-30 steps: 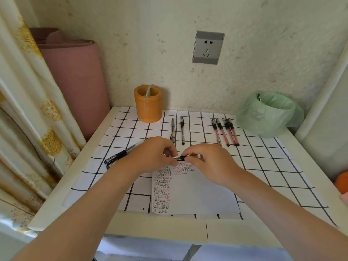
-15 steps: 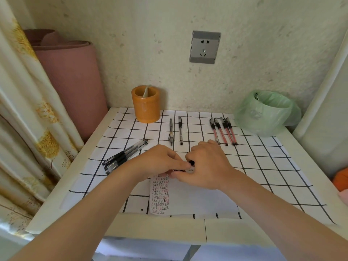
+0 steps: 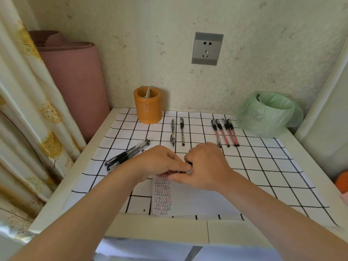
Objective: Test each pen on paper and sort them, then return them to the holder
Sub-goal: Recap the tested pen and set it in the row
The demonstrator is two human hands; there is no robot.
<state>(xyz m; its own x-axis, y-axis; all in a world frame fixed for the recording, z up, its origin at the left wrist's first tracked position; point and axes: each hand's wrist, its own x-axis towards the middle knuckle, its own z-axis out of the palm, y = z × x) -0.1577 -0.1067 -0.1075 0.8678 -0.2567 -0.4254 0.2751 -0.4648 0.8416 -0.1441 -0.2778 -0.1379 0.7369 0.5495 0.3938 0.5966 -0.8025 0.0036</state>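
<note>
left hand [image 3: 158,162], right hand [image 3: 205,166]: fingers pinch pen [image 3: 189,164] | paper [image 3: 188,198]: writing illegible

there is a single view, from a wide-angle camera worn on the person's head. it looks forward and down over a small table [image 3: 160,227], close enough that both forearms enter from the bottom corners and meet just below the frame's centre. it faces a wall [image 3: 131,44] that fills the upper half, with a socket [image 3: 207,48] upper right of centre. straight edges bow near the frame's sides. no second view shares the scene.
</note>
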